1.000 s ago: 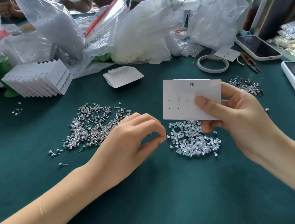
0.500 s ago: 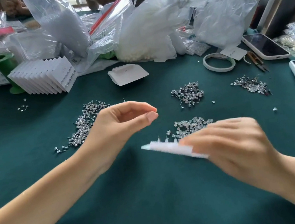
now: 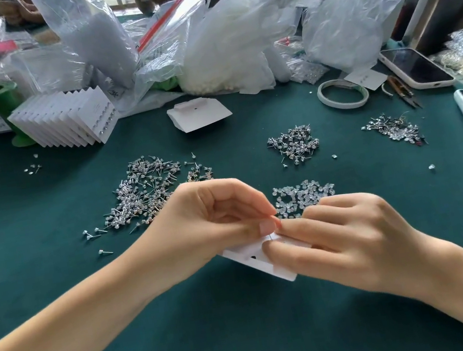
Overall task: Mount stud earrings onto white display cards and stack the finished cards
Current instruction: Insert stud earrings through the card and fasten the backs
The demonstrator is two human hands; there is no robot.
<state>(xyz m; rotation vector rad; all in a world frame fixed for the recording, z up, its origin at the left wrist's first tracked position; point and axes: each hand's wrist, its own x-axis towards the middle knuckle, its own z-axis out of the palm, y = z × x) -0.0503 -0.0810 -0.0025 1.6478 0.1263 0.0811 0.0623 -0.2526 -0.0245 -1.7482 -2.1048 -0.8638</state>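
Near the desk's front edge, the card (image 3: pixel 264 258) is now flipped; right hand (image 3: pixel 348 241) grips it; left hand (image 3: pixel 211 224) pinches a backing on.

The hands (image 3: pixel 279 228) hide most of the white card (image 3: pixel 256 258); the pinched piece is too small to tell.

Your bench (image 3: pixel 60 296) is covered in plain dark teal cloth. The card (image 3: pixel 264 261) in your hands is white with a small black hole, and the fanned stack of cards (image 3: pixel 62 121) at the back left is white too, edged with rows of tiny silver dots. The earring piles (image 3: pixel 147 192) glint silver; the backs (image 3: pixel 304 195) are clear. You have a bright green spool (image 3: pixel 2 103), a white tape ring (image 3: pixel 342 94), a red-striped clear bag (image 3: pixel 169 29), and a white-cased phone (image 3: pixel 416 67) with a black screen.
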